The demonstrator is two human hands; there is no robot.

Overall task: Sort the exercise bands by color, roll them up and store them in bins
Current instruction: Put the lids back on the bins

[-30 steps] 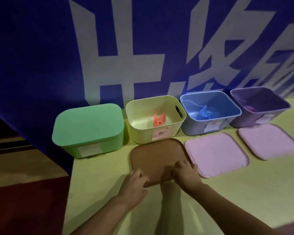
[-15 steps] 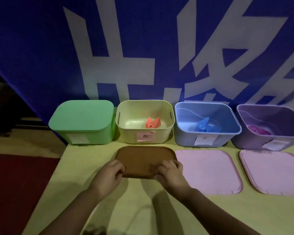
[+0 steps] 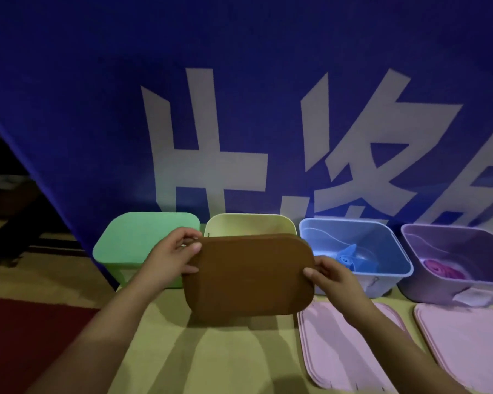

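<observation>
Brown lid (image 3: 248, 275) | left hand (image 3: 168, 258), right hand (image 3: 332, 275) gripping | over yellow bin (image 3: 249, 223)

1. Bins: 4, namely green bin (image 3: 143, 245), yellow bin (image 3: 249, 224), blue bin (image 3: 353, 251), purple bin (image 3: 453, 265).
2. Lids: 4, namely green lid (image 3: 145, 234), brown lid (image 3: 248, 275), 2 pink lids (image 3: 342, 351) (image 3: 467, 342).
3. Rolled bands visible: 2, namely blue band (image 3: 346, 258), pink band (image 3: 441, 268).
4. Hands: 2, namely left hand (image 3: 171, 258), right hand (image 3: 332, 277).

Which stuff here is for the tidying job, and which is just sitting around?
For the job: brown lid held by left hand and right hand; yellow bin; blue bin; purple bin; green bin; pink lids.

Just there: blue banner; red mat.
</observation>
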